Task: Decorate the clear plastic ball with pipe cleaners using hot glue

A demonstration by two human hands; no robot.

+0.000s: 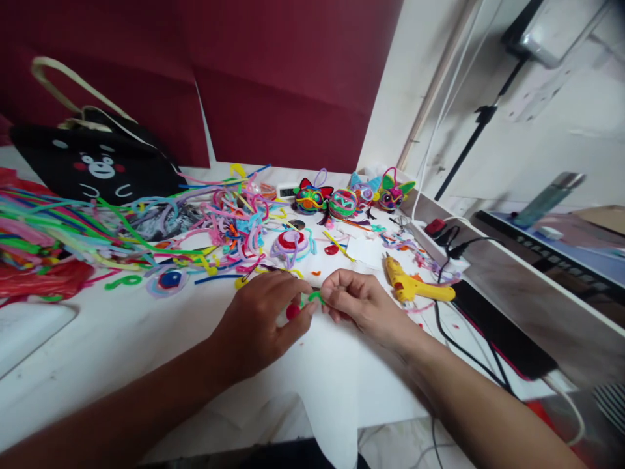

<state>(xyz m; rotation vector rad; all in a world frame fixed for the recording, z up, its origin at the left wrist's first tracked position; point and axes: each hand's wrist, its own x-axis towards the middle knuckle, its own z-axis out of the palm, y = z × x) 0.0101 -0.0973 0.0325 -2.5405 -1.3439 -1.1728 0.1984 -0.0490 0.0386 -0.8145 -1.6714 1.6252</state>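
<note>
Above the white work sheet, my left hand [261, 319] is closed, with thumb and fingers around a small pale piece with a red round part [293, 311], mostly hidden by the fingers. A short bent green pipe cleaner [315, 296] lies against that piece. My right hand [359, 301] pinches the green pipe cleaner's right end between thumb and forefinger. Beyond the hands sit a purple-and-red pipe cleaner coil [291, 244] and, further left, a lilac coil with a blue centre [170, 280]. A curled green pipe cleaner [123, 282] rests left of that.
Several finished animal-face ornaments [343, 202] stand at the back. A yellow glue gun [415, 286] lies to the right, with a black phone [502, 329] and cables beside it. Heaped pipe cleaners [234, 221] and a black bag [97, 163] occupy the left.
</note>
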